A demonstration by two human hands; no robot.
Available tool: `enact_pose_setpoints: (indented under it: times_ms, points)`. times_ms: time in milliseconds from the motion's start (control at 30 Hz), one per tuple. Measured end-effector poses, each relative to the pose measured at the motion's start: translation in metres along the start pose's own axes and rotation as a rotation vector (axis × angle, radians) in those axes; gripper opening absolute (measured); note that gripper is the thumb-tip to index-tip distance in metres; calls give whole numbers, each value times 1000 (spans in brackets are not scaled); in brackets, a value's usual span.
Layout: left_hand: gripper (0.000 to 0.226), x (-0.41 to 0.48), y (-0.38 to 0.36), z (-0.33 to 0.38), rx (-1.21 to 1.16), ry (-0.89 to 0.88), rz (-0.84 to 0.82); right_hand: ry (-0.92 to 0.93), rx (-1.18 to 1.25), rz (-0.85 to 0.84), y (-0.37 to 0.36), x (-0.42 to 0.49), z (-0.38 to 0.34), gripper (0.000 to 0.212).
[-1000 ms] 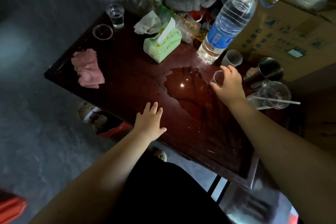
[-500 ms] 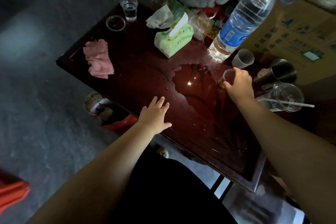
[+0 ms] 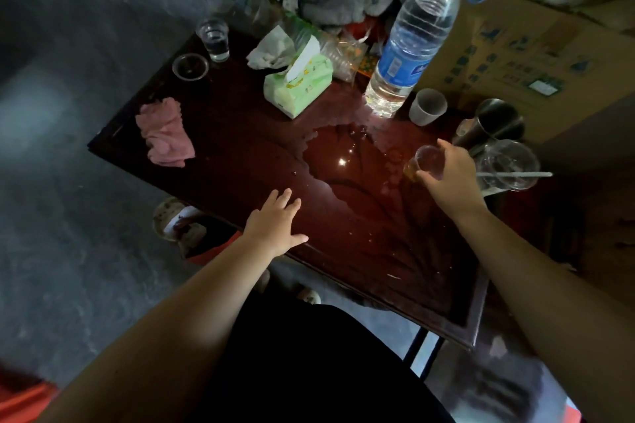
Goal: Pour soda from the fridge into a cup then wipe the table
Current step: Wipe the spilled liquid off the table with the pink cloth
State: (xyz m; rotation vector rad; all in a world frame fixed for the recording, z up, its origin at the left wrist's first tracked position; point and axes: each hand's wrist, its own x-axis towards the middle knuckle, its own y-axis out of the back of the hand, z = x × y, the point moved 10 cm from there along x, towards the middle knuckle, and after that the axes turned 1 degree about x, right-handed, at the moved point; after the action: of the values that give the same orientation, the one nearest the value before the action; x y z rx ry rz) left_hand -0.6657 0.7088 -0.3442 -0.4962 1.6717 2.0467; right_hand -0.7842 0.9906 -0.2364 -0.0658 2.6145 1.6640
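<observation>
Dark red tabletop (image 3: 240, 161) carries a wide puddle (image 3: 338, 161) in its middle. At the puddle's right edge the right hand (image 3: 450, 175) grips a small clear cup (image 3: 424, 163) with closed fingers. Left hand (image 3: 275, 227) lies flat, fingers spread open, at the near edge. Pink cloth (image 3: 165, 132) lies far left.

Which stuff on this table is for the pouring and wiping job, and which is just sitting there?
For the job: small cup in the right hand, puddle, pink cloth, table.

Just lying about: water bottle, tissue pack, paper cup, metal cup, cardboard box.
</observation>
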Motion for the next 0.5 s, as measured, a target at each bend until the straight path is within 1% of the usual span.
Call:
enact_pose_setpoints:
  times_ms: [267, 500]
  points:
    - [80, -1, 0, 1, 4, 2, -15, -77, 34, -28, 15, -57, 45, 73]
    - [81, 2, -1, 3, -29, -15, -19, -146, 25, 6, 21, -90, 75, 69]
